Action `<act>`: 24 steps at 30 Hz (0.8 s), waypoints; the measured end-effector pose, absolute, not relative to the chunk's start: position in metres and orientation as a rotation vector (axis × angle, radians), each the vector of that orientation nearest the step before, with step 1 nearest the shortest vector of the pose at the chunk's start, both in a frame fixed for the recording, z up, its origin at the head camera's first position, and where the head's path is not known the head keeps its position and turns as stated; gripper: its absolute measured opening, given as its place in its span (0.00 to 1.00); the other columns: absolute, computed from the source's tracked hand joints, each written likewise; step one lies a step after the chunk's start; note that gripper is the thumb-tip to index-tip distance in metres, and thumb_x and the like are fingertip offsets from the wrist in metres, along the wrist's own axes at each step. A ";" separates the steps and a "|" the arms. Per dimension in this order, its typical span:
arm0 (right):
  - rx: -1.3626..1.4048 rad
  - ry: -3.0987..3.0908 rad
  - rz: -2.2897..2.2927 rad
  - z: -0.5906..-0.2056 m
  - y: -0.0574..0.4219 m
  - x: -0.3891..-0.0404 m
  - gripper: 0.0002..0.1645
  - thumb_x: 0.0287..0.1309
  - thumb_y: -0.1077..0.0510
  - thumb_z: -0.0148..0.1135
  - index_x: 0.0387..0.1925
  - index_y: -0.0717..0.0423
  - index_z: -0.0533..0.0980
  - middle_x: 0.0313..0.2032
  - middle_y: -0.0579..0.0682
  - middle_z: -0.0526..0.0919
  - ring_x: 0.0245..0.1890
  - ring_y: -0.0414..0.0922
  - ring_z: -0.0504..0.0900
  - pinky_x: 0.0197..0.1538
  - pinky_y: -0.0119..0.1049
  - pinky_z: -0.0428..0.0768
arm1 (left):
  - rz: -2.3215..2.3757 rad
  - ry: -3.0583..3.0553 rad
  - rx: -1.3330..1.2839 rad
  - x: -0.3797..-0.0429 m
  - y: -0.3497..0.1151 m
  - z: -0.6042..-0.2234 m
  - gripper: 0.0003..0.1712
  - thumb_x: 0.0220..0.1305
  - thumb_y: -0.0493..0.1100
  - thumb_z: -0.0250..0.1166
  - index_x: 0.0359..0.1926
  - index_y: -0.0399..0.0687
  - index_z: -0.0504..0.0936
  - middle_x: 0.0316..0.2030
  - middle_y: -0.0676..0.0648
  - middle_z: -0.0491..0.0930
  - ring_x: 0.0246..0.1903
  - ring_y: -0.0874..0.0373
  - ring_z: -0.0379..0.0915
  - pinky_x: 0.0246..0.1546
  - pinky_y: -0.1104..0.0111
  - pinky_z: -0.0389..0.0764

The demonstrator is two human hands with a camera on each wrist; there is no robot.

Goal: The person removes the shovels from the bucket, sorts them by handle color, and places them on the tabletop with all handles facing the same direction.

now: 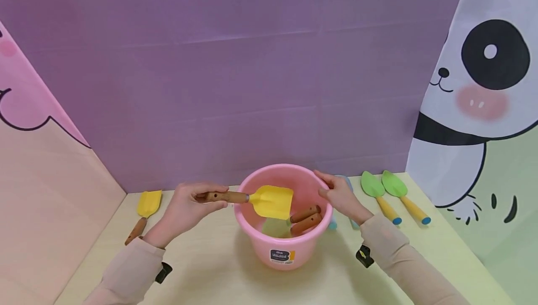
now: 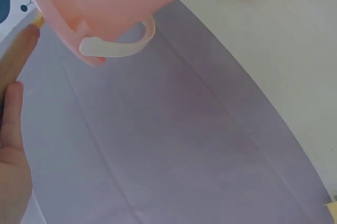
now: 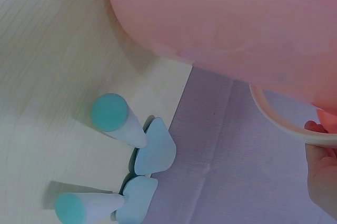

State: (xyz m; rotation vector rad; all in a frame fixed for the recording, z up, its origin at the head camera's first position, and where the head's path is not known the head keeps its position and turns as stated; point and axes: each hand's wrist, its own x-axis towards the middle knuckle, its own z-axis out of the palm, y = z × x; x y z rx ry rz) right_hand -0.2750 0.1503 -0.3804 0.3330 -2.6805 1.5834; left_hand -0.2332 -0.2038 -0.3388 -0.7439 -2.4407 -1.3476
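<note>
Holding a yellow shovel (image 1: pixel 254 198) over a pink bucket (image 1: pixel 307 249).
Grips the brown handle (image 1: pixel 231 196) in the left hand (image 1: pixel 187 207), with the blade (image 1: pixel 275 202) pointing right above the bucket's mouth; clasps the rim's right side with the right hand (image 1: pixel 342 196). Inside, two more brown handles (image 1: pixel 306 224). Beneath, a pale wood-grain table (image 1: pixel 201 258); on it, another yellow shovel (image 1: pixel 148 206) at left, green trowels (image 1: pixel 372 186) and blue tools (image 3: pixel 156 148) at right. Behind, purple cloth (image 1: pixel 252 85) and, at right, a panda-print panel (image 1: pixel 454 169).
</note>
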 end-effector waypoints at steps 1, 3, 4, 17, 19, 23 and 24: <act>0.333 -2.682 1.577 -0.380 0.150 -0.275 0.32 0.57 0.65 0.51 0.65 0.60 0.61 0.61 0.61 0.68 0.49 0.52 0.77 0.44 0.36 0.80 | -1.365 -2.428 -0.724 -0.233 -0.205 -0.340 0.17 0.45 0.42 0.73 0.39 0.46 0.85 0.32 0.46 0.84 0.22 0.65 0.73 0.20 0.73 0.75; 0.338 -2.680 1.558 -0.381 0.151 -0.276 0.32 0.56 0.65 0.51 0.64 0.60 0.61 0.61 0.60 0.67 0.51 0.52 0.76 0.46 0.37 0.79 | -1.385 -2.390 -0.688 -0.232 -0.206 -0.341 0.17 0.45 0.40 0.72 0.40 0.46 0.85 0.31 0.46 0.84 0.20 0.65 0.72 0.18 0.73 0.73; 0.338 -2.679 1.551 -0.381 0.151 -0.276 0.32 0.56 0.66 0.51 0.64 0.60 0.61 0.62 0.60 0.67 0.52 0.52 0.76 0.46 0.37 0.79 | -1.380 -2.367 -0.669 -0.232 -0.207 -0.342 0.17 0.44 0.39 0.72 0.40 0.47 0.85 0.30 0.47 0.84 0.19 0.66 0.70 0.17 0.73 0.71; 0.352 -2.678 1.573 -0.381 0.151 -0.278 0.32 0.58 0.65 0.51 0.65 0.59 0.60 0.63 0.58 0.65 0.56 0.53 0.73 0.51 0.42 0.77 | -1.455 -2.002 -0.429 -0.219 -0.205 -0.332 0.18 0.44 0.26 0.68 0.42 0.30 0.82 0.15 0.59 0.69 0.15 0.68 0.55 0.13 0.74 0.59; 0.354 -2.680 1.571 -0.381 0.150 -0.278 0.32 0.58 0.65 0.50 0.65 0.60 0.60 0.63 0.58 0.65 0.57 0.53 0.73 0.52 0.42 0.77 | -1.462 -1.959 -0.387 -0.220 -0.204 -0.337 0.19 0.44 0.25 0.68 0.42 0.29 0.81 0.17 0.62 0.71 0.15 0.69 0.57 0.13 0.77 0.60; 0.345 -2.686 1.552 -0.382 0.150 -0.277 0.32 0.57 0.64 0.51 0.65 0.60 0.61 0.63 0.58 0.66 0.56 0.52 0.73 0.52 0.42 0.77 | -1.453 -1.896 -0.291 -0.220 -0.204 -0.351 0.19 0.44 0.25 0.68 0.43 0.29 0.81 0.17 0.63 0.72 0.13 0.69 0.56 0.13 0.77 0.59; 0.347 -2.691 1.543 -0.383 0.150 -0.277 0.32 0.58 0.64 0.51 0.65 0.59 0.61 0.63 0.58 0.66 0.56 0.53 0.73 0.52 0.42 0.77 | -1.452 -1.883 -0.268 -0.221 -0.204 -0.356 0.19 0.45 0.26 0.68 0.43 0.29 0.81 0.17 0.62 0.73 0.13 0.69 0.55 0.12 0.77 0.59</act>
